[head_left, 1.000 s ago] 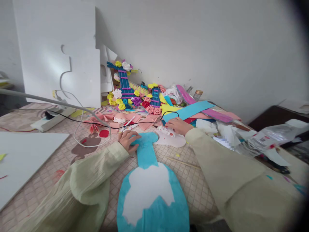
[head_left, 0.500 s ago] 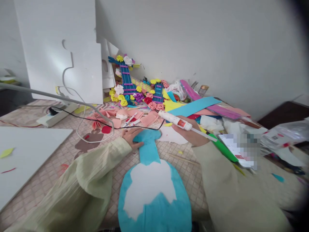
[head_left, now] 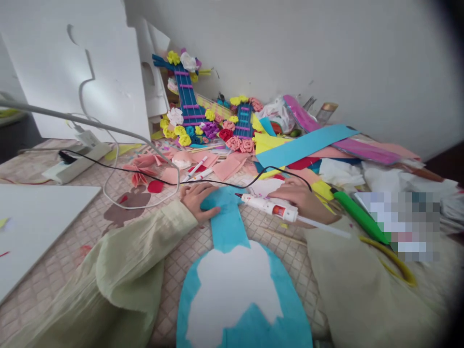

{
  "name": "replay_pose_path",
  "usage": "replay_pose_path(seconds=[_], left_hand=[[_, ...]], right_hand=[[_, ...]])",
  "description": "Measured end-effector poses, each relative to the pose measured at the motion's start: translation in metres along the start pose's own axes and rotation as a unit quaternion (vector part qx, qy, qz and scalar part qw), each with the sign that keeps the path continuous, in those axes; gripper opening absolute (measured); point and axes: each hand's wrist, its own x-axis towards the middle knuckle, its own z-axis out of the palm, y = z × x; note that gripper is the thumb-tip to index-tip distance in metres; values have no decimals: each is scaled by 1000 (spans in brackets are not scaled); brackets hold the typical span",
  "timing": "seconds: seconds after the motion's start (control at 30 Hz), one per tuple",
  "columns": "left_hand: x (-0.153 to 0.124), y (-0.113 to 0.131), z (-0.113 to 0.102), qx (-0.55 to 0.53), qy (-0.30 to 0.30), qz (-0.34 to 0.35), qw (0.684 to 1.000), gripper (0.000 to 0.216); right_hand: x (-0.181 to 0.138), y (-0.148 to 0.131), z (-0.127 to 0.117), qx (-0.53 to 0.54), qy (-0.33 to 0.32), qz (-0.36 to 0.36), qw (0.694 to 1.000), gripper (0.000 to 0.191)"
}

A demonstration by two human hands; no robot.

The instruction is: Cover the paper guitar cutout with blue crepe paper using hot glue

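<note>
A guitar-shaped cutout (head_left: 230, 224), covered in blue paper with a ragged white patch (head_left: 232, 285) on its body, lies on the table with its neck pointing away from me. My left hand (head_left: 199, 200) rests on the left side of the cutout's head, fingers spread over the blue paper. In my right hand (head_left: 300, 195) is a white glue gun (head_left: 270, 207), its dark nozzle pointing left, right by the head's right edge. A glue stick (head_left: 322, 226) sticks out of the gun's back end. Whether the nozzle touches the paper I cannot tell.
Flower-decorated paper guitars (head_left: 188, 96) lean at the back wall. A power strip (head_left: 76, 162) and looping cables lie left, near a white board (head_left: 43, 222). Blue paper strip (head_left: 308, 145), a green cutter-like tool (head_left: 360, 215) and a phone with blurred screen (head_left: 406, 222) lie right.
My right hand has brought the glue gun down and towards me, nozzle now at the cutout's head. My left hand stays on the head. The camera view has shifted slightly.
</note>
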Motion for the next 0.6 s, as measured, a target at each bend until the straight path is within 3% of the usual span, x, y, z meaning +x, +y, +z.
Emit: replay_pose_path(seconds=[0.1, 0.27, 0.6], left_hand=[[1, 7, -1, 2, 8, -46, 999, 58], [3, 19, -2, 9, -14, -102, 995, 65], [2, 20, -3, 11, -22, -105, 994, 61]], right_hand=[[-2, 2, 1, -26, -10, -11, 1000, 25], [-3, -1, -2, -43, 31, -20, 998, 32], [-5, -1, -4, -30, 36, -17, 999, 36]])
